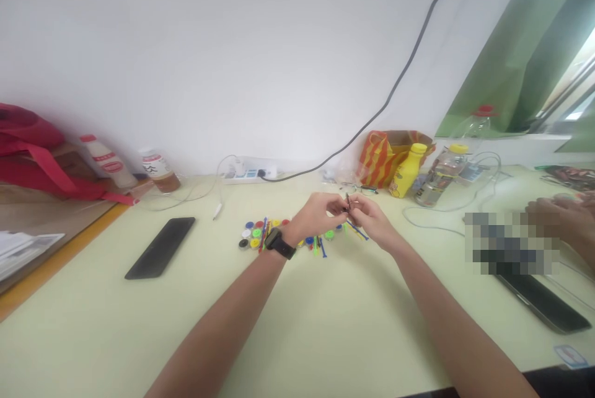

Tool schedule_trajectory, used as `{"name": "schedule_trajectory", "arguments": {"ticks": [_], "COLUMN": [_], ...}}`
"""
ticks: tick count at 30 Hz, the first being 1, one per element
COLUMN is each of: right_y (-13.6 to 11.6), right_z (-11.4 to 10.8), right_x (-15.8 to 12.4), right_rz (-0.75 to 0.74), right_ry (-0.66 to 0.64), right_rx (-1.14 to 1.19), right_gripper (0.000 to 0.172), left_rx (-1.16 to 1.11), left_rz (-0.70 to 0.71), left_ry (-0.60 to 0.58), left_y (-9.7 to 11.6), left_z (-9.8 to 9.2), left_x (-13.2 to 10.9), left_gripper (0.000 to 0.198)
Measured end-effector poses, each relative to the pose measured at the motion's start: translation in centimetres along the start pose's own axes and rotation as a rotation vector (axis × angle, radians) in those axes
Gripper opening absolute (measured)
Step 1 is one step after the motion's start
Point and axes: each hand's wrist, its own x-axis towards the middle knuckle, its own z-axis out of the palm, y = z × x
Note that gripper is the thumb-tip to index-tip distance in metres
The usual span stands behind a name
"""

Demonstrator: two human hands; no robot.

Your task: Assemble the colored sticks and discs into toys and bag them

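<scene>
My left hand (316, 217), with a black watch (280, 243) on its wrist, is closed in a pinch over the table. Facing it, my right hand (370, 218) pinches as well, and the fingertips of both meet around a small dark thin piece (348, 201). What kind of piece it is cannot be made out. Beneath and beside the hands lie several round coloured caps (255, 234) and thin plastic sticks (324, 247) in blue, green, red and yellow. Part of this spread is hidden behind my left hand and wrist.
A black phone (160, 248) lies to the left. Along the wall stand a power strip (251, 168), a striped bag (381, 153), a yellow bottle (408, 172) and other bottles. At right, another person's hand (560, 218) is near a second dark phone (542, 296).
</scene>
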Motion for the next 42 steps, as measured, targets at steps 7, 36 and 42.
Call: {"name": "schedule_trajectory", "arguments": {"ticks": [7,36,42], "right_y": [3.1,0.9,1.4], "right_z": [-2.0,-8.4,-9.1], "right_x": [0.5,-1.6,-1.5], "right_rz": [0.030,0.608,0.493], "right_ry": [0.109,-0.143,-0.167], "right_rx": [-0.679,-0.815,-0.797], "right_gripper": [0.031,0.022,0.019], "left_rx": [0.118,0.686,0.559], "left_rz": [-0.036,-0.065,-0.092], "left_ry": [-0.118,-0.188,-0.110], "left_y": [-1.1,-2.3,-2.1], "left_z": [1.1,1.6,-0.7], "left_x": [-0.6,-1.2,-0.8], "left_gripper": [0.008,0.028,0.028]}}
